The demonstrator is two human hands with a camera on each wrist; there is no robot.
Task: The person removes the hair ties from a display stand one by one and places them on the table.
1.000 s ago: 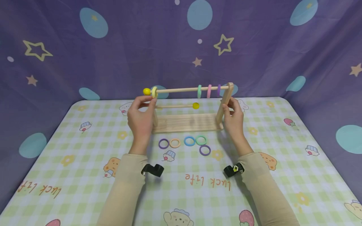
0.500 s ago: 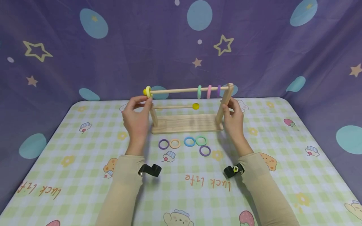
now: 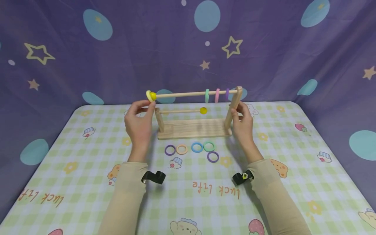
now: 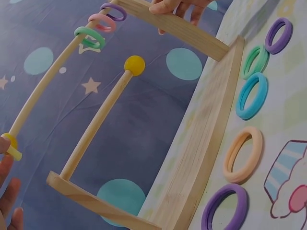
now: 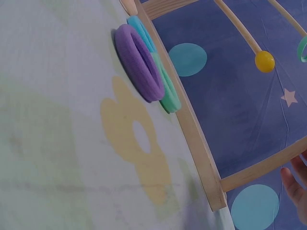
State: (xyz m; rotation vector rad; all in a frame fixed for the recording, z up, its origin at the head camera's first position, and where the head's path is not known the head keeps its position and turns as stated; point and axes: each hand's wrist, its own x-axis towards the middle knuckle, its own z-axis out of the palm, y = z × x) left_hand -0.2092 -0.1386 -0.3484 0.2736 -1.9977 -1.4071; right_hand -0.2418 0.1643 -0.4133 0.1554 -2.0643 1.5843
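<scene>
Around one wooden base (image 3: 195,127) are counted: five loose rings (image 3: 197,151) at six o'clock, three threaded rings (image 3: 217,95) at one o'clock, one yellow ring (image 3: 148,96) at ten o'clock, two rods (image 3: 182,95), two yellow balls (image 3: 203,110), two posts (image 3: 234,107) and two hands (image 3: 138,123).

The left hand (image 3: 138,122) is now farther from the right hand (image 3: 243,121), with the pale yellow ring (image 3: 148,95) at the outer side of the round yellow ball (image 3: 153,96).
</scene>
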